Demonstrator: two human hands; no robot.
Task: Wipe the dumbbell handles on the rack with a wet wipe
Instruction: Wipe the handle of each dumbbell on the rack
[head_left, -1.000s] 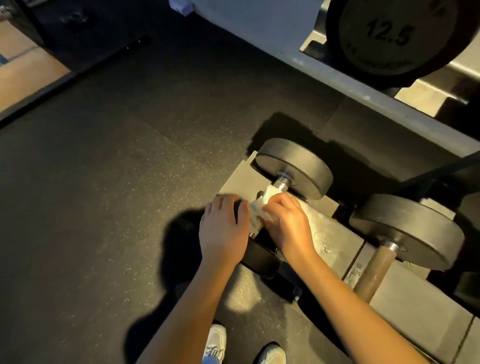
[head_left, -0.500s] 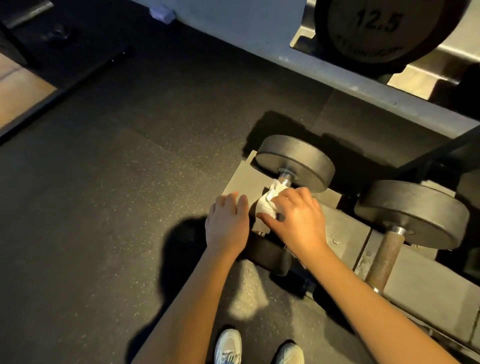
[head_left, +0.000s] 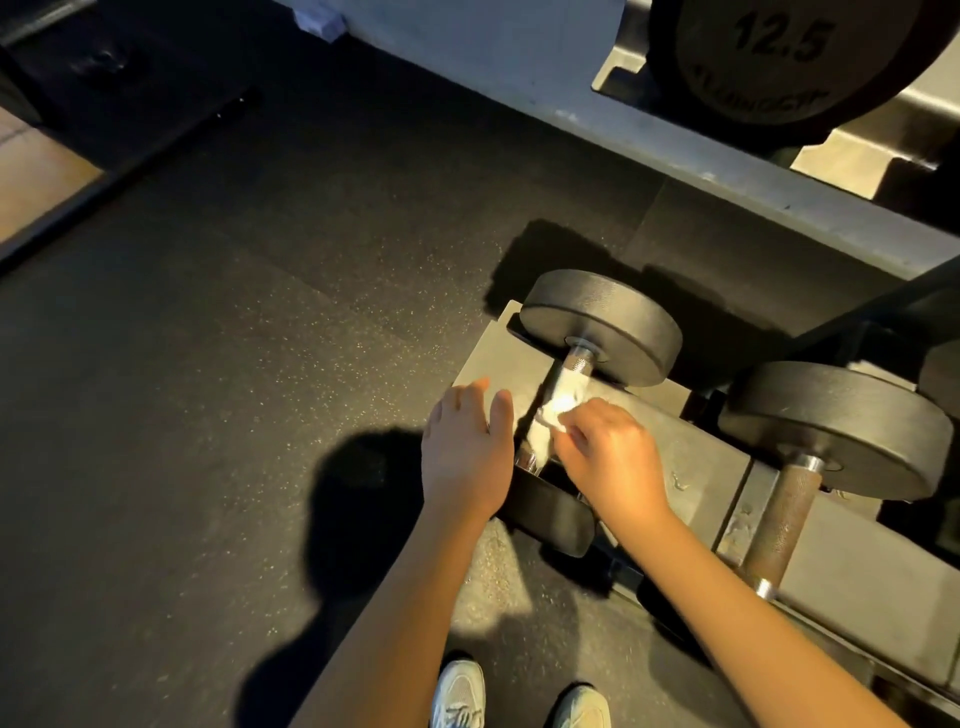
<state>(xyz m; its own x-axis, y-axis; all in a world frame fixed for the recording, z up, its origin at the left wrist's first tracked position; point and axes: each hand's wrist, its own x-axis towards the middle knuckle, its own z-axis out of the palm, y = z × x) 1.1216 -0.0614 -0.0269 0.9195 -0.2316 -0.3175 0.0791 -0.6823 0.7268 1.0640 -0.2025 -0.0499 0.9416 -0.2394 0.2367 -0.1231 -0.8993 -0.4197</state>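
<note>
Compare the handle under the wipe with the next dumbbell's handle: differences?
The wiped handle looks silver and shiny; the neighbour handle looks brown and dull. The wiped handle is partly covered by the white wipe, pinched by the right hand; the neighbour handle is bare and untouched. Both lie on the lower rack, slanting the same way.

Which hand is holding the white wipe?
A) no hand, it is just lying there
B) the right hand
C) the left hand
B: the right hand pinches the wet wipe against the dumbbell handle, while the left hand lies open beside it.
</note>
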